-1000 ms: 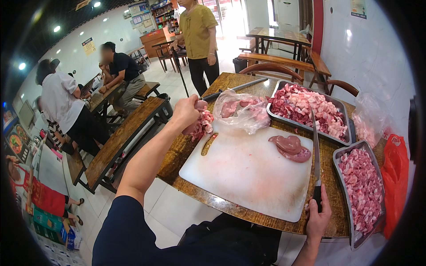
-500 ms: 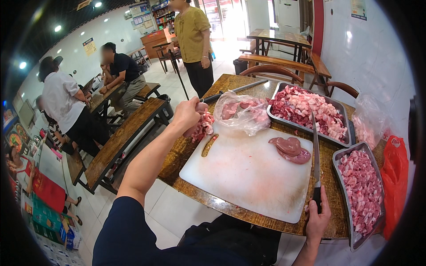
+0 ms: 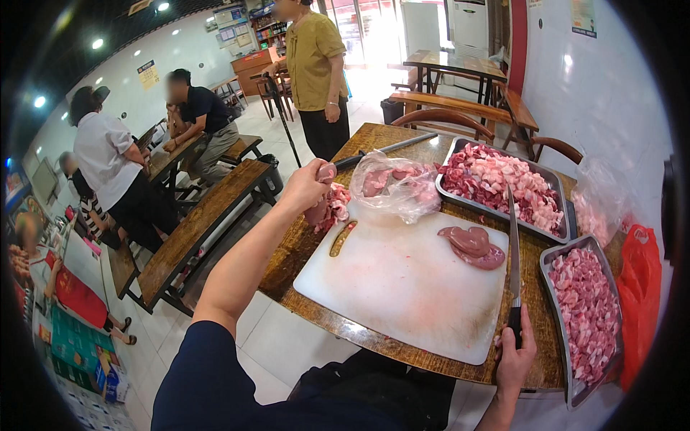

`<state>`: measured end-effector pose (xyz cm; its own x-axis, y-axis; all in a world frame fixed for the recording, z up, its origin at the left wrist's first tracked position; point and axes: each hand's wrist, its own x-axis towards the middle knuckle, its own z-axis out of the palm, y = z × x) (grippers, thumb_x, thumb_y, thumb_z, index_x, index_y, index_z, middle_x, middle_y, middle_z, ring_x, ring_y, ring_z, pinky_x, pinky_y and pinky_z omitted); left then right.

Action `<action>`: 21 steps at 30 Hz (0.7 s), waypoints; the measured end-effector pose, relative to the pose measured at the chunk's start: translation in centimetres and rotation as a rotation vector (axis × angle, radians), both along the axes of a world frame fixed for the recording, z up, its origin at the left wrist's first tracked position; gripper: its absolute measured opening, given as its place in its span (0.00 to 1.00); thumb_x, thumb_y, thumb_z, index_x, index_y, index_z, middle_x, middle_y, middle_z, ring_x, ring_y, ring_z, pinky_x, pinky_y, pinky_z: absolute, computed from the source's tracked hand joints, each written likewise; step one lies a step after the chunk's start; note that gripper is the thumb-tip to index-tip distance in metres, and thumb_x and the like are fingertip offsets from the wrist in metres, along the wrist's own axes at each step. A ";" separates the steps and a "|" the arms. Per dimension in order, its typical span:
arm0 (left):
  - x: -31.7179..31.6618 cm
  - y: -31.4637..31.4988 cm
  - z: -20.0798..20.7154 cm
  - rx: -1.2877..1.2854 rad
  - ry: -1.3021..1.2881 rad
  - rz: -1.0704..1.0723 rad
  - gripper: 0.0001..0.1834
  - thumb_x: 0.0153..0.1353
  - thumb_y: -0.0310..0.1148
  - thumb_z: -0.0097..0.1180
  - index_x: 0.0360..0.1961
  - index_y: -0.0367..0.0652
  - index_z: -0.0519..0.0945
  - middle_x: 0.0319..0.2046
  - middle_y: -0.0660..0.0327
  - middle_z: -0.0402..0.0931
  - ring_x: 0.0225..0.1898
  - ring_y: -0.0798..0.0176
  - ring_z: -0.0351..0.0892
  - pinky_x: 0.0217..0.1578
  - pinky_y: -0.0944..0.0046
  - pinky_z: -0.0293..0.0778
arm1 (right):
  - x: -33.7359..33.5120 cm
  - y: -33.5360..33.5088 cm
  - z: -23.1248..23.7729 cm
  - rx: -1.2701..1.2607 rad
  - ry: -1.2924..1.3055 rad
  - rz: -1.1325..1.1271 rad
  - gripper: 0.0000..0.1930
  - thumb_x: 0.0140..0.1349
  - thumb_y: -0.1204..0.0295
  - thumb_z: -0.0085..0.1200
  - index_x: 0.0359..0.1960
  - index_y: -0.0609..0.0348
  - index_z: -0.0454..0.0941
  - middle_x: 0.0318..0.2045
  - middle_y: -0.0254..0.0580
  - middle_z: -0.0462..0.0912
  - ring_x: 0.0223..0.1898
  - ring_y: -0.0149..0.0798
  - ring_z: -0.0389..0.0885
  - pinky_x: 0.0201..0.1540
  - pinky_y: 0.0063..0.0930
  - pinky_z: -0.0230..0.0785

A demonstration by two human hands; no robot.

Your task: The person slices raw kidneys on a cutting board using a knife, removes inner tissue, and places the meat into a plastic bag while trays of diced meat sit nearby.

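My left hand [image 3: 307,188], at the board's far left corner, is closed round a smooth pinkish piece of meat [image 3: 327,172]; the fingers partly hide it. Cut meat pieces [image 3: 336,208] lie close beside that hand. My right hand [image 3: 517,355] grips the black handle of a long knife [image 3: 514,251], its blade pointing away along the right edge of the white cutting board [image 3: 388,287]. Smooth brownish-pink organ meat [image 3: 472,246] rests on the board's right part. A clear plastic bag [image 3: 406,197] holding more such meat overlaps the board's far edge.
Two metal trays of cut meat, one at the back [image 3: 564,228] and one at the right [image 3: 568,359], flank the board. A red bag [image 3: 640,302] hangs at the right. Behind the clear bag lies a dark rod [image 3: 402,144]. A person in a yellow shirt [image 3: 314,65] stands beyond the table.
Both hands keep their grips, on the meat and on the knife. The view has shifted slightly. The person in yellow has changed the position of an arm slightly.
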<state>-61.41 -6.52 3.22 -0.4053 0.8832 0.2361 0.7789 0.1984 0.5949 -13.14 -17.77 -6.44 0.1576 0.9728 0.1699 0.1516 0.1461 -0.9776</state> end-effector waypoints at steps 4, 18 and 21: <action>0.4 -0.2 0.2 0.021 0.038 -0.013 0.24 0.52 0.29 0.61 0.53 0.44 0.77 0.38 0.50 0.83 0.42 0.51 0.83 0.42 0.56 0.77 | 0.2 0.0 -0.1 -0.024 0.005 0.024 0.28 0.66 0.79 0.49 0.69 0.59 0.66 0.30 0.32 0.74 0.23 0.21 0.67 0.22 0.17 0.59; -0.4 -0.2 -0.1 0.104 -0.237 0.004 0.26 0.54 0.29 0.64 0.55 0.42 0.72 0.42 0.53 0.80 0.43 0.58 0.82 0.42 0.59 0.77 | 0.8 0.3 -1.0 0.007 -0.034 0.057 0.28 0.67 0.78 0.50 0.70 0.55 0.65 0.34 0.31 0.77 0.23 0.19 0.67 0.21 0.15 0.60; 0.0 -0.5 0.2 0.218 -0.644 -0.088 0.30 0.55 0.24 0.62 0.59 0.41 0.68 0.51 0.54 0.74 0.48 0.60 0.78 0.46 0.59 0.78 | 0.6 0.4 -1.2 0.005 -0.021 0.045 0.28 0.67 0.78 0.50 0.70 0.54 0.65 0.34 0.31 0.76 0.24 0.19 0.67 0.21 0.15 0.60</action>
